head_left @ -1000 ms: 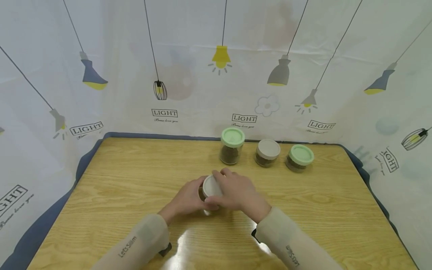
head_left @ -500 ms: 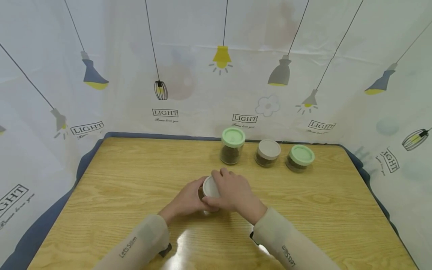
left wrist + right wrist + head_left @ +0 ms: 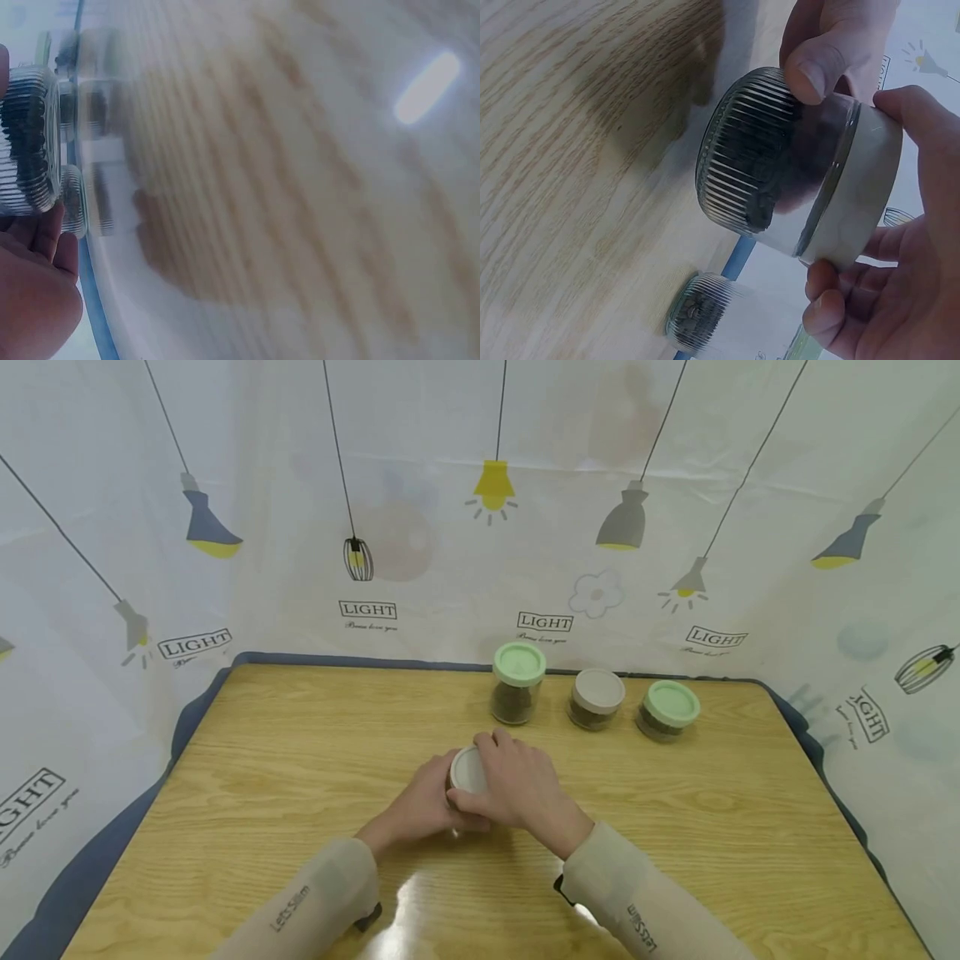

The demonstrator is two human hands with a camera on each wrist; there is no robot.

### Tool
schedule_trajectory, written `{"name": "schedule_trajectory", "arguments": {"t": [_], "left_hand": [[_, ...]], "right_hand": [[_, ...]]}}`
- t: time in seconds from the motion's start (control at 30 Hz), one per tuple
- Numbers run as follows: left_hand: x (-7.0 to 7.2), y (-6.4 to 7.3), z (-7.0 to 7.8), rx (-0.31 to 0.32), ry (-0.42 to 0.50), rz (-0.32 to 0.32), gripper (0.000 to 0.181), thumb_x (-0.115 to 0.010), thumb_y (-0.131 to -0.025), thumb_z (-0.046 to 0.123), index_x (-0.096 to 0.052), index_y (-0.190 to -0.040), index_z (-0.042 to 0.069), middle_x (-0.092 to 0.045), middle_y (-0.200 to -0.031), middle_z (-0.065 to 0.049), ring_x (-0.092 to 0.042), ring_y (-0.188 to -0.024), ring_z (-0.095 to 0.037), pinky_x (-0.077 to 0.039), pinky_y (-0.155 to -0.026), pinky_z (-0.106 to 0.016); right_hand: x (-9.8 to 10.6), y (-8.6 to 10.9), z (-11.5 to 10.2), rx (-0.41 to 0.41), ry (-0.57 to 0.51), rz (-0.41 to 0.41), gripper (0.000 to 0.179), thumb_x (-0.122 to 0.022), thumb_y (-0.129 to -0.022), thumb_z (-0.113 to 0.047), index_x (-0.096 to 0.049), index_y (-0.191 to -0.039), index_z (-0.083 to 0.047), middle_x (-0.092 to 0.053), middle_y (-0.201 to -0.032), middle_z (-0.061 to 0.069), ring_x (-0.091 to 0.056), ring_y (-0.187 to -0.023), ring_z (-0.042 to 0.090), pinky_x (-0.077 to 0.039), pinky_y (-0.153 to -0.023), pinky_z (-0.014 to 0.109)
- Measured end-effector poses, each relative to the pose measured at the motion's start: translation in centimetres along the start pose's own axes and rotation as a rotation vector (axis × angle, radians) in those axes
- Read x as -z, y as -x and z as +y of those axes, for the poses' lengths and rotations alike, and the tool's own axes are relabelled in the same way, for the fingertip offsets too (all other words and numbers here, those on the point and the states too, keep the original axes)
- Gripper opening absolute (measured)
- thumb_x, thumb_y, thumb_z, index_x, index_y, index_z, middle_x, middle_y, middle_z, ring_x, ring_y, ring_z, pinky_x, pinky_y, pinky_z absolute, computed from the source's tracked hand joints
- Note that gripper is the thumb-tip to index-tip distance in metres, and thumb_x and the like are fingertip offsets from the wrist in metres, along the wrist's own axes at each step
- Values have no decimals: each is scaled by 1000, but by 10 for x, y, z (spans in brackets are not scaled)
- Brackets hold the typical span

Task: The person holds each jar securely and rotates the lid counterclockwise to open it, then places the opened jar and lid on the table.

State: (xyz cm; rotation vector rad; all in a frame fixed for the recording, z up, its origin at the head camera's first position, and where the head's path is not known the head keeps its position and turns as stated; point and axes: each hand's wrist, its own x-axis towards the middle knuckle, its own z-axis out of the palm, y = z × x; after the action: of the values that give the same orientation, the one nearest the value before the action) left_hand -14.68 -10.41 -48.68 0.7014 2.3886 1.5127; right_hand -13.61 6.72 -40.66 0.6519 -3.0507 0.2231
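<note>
Between both hands is a ribbed glass jar (image 3: 754,154) with dark contents and a pale grey lid (image 3: 467,771). My left hand (image 3: 422,802) holds the glass body, its thumb pressed on the side in the right wrist view. My right hand (image 3: 521,785) grips the lid (image 3: 859,187) by its rim, thumb and fingers on opposite sides. The lid sits on the jar's mouth; how tightly, I cannot tell. The jar seems held just off the wooden table. At the left edge of the left wrist view, the jar's ribbed base (image 3: 30,142) shows, partly cut off.
Along the table's (image 3: 300,718) back right stand a tall jar with a green lid (image 3: 519,685), a short jar with a grey lid (image 3: 596,697) and a short jar with a green lid (image 3: 667,708). A lamp-printed curtain (image 3: 435,610) hangs behind the table.
Over the last second the right hand has shifted slightly left and turned a little over the lid. The jar stays in nearly the same place; less of its side shows in the head view.
</note>
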Motion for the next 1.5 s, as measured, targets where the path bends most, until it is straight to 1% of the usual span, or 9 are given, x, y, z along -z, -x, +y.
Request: {"name": "schedule_trajectory", "arguments": {"t": [0.2,0.3,0.4,0.7,0.83,0.97,1.13,1.3,1.5], "left_hand": [[-3,-1,-1,-28,-66,40,73,-88,-66,46,-54,-127,28,-64,-113,12,-61,-100,-7,-53,-86,-30],[-3,0,0,-16,-130,64,69,-86,-64,53,-57,-123,31,-64,-109,15,-60,-97,-6,-53,-85,-30],[-2,1,1,-6,-154,69,70,-85,-63,57,-58,-122,32,-64,-107,17,-60,-97,-5,-52,-85,-30],[0,4,1,12,-182,42,77,-84,-64,59,-54,-130,32,-61,-115,16,-58,-101,-5,-50,-88,-33],[0,6,1,17,-221,54,79,-83,-63,60,-54,-130,30,-61,-114,15,-56,-100,-6,-50,-86,-32],[0,7,1,-10,-255,79,81,-84,-62,59,-55,-131,27,-63,-110,14,-56,-98,-7,-49,-85,-32],[1,10,0,-50,-277,46,80,-86,-60,52,-57,-130,24,-64,-107,12,-57,-96,-7,-49,-86,-33],[0,13,2,-31,-289,6,85,-85,-60,54,-54,-131,20,-63,-109,9,-57,-99,-9,-48,-88,-33],[0,15,4,15,-261,16,89,-84,-61,60,-52,-134,20,-62,-114,6,-57,-101,-10,-49,-88,-35]], "right_hand": [[-1,0,0,-15,1,-5,72,-59,-75,-72,-56,-116,-13,-59,-99,6,-59,-74,21,-50,-55,35],[-2,0,1,-16,0,-7,71,-58,-74,-71,-56,-115,-13,-58,-99,5,-58,-73,20,-48,-54,33],[-3,0,2,-4,-3,-5,70,-58,-74,-72,-57,-115,-14,-58,-99,4,-57,-72,19,-47,-53,33],[-5,0,8,99,-15,50,67,-63,-71,-71,-58,-109,-16,-57,-93,1,-54,-67,16,-45,-51,30],[-5,1,10,138,-9,73,66,-64,-69,-71,-58,-106,-17,-56,-89,1,-52,-64,14,-42,-49,27],[-6,3,11,182,6,97,65,-64,-68,-70,-58,-106,-18,-55,-89,-1,-52,-63,12,-41,-48,25],[-4,5,16,312,-6,70,70,-68,-65,-67,-58,-117,-20,-57,-97,-2,-54,-70,11,-44,-55,25],[-2,6,23,428,-32,24,71,-69,-66,-62,-56,-124,-24,-57,-106,-2,-56,-81,11,-50,-71,28],[1,6,27,458,-25,6,76,-67,-69,-66,-53,-132,-27,-57,-113,-2,-56,-90,12,-50,-79,32]]}}
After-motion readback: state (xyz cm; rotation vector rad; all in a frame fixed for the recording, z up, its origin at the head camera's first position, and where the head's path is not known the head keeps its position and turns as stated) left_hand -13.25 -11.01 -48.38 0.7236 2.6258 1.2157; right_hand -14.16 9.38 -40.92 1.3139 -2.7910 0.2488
